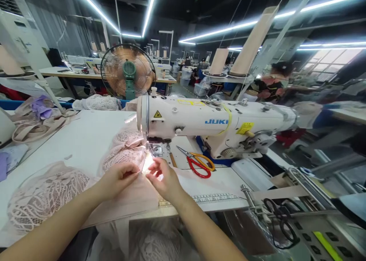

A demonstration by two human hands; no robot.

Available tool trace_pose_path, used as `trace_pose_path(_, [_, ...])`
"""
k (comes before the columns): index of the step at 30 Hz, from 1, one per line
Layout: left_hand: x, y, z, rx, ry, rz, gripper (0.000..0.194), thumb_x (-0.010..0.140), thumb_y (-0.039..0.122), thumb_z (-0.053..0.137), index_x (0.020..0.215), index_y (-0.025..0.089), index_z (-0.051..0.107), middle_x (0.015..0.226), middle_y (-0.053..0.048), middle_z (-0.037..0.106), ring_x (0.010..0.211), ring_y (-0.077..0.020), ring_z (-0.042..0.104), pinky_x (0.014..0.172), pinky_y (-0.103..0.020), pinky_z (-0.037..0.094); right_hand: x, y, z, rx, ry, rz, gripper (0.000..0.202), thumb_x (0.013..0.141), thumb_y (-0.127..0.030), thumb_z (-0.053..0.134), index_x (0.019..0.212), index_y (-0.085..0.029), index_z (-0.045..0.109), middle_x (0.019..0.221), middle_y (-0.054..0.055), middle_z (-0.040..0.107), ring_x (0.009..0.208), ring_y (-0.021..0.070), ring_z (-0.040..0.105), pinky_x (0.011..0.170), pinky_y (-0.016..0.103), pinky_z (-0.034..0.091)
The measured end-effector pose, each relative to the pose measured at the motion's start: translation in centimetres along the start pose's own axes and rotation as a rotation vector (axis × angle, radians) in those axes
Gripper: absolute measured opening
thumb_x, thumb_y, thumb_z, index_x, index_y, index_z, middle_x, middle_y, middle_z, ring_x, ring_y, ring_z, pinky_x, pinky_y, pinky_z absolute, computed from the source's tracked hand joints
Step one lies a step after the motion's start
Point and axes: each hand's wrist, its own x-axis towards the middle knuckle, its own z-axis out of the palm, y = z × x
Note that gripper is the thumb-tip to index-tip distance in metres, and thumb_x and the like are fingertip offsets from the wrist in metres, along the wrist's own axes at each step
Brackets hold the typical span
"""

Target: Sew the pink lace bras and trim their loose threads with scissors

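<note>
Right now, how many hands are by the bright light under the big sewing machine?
2. The left hand is at the pink fabric; the right hand is beside it, nearer the scissors. Hands farther back may be hidden.

the left hand [116, 180] and the right hand [167, 181] are both bare, with slim fingers [129, 169] and smooth, round backs. the left arm [57, 220] and the right arm [204, 228] are bare too, as far up as they show. each arm looks long and smooth, thick at the near end and thin at the far end, by the wrist [96, 194]. the nails are too small to tell.
</note>
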Motion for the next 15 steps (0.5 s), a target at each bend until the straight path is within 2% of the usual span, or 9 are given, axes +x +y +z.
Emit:
trace_pose_path(2, [-1.1, -0.1, -0.8, -0.057, 0.05, -0.005, 0.03, 0.088, 0.041, 0.047, 0.07, 0.018, 0.056, 0.072, -0.002, 0.058, 0.065, -0.0158, 0.051, 0.058, -0.026, 0.042, 0.1, 0.7, -3.3, -0.185, 0.026, 0.027, 0.026, 0.084, -0.023, 0.056, 0.109, -0.017, 0.056, 0.103, 0.012, 0.068, 0.093, 0.0241, 0.064, 0.085, 0.038, 0.051])
trace_pose_path(4, [-2.4, -0.3, -1.7, -0.116, 0.106, -0.007, 0.031, 0.088, 0.041, 0.047, 0.067, 0.019, 0.051, 0.074, -0.002, 0.056, 0.065, -0.0149, 0.049, 0.058, -0.025, 0.041, 0.2, 2.0, -6.9, -0.379, 0.052, 0.108, 0.021, 0.084, -0.019, 0.051, 0.101, -0.014, 0.062, 0.11, 0.018, 0.066, 0.108, 0.0312, 0.058, 0.097, 0.046, 0.042])
trace_pose_path(7, [-4.1, -0.5, -2.7, -0.194, 0.184, 0.002, 0.031, 0.086, 0.04, 0.05, 0.063, 0.019, 0.047, 0.076, -0.002, 0.055, 0.069, -0.0154, 0.05, 0.062, -0.026, 0.042, 0.1, 4.1, -11.0, -0.61, -0.024, 0.256, 0.025, 0.075, -0.011, 0.054, 0.096, -0.01, 0.068, 0.104, 0.022, 0.068, 0.103, 0.0359, 0.061, 0.094, 0.049, 0.042])
trace_pose_path(10, [-5.0, -0.5, -2.9, -0.26, 0.236, 0.015, 0.03, 0.084, 0.039, 0.053, 0.063, 0.019, 0.049, 0.077, -0.003, 0.056, 0.07, -0.0153, 0.05, 0.063, -0.026, 0.041, -0.3, 5.4, -12.4, -0.738, -0.129, 0.325, 0.031, 0.074, -0.011, 0.056, 0.102, -0.011, 0.069, 0.11, 0.02, 0.068, 0.103, 0.0334, 0.063, 0.091, 0.041, 0.045])
trace_pose_path(15, [-5.2, -0.8, -2.7, -0.348, 0.262, 0.031, 0.027, 0.082, 0.037, 0.058, 0.063, 0.018, 0.053, 0.078, -0.003, 0.059, 0.076, -0.0174, 0.053, 0.069, -0.027, 0.043, -0.4, 5.6, -12.1, -0.868, -0.205, 0.383, 0.034, 0.083, -0.014, 0.05, 0.114, -0.013, 0.064, 0.116, 0.015, 0.066, 0.107, 0.0251, 0.063, 0.09, 0.03, 0.045])
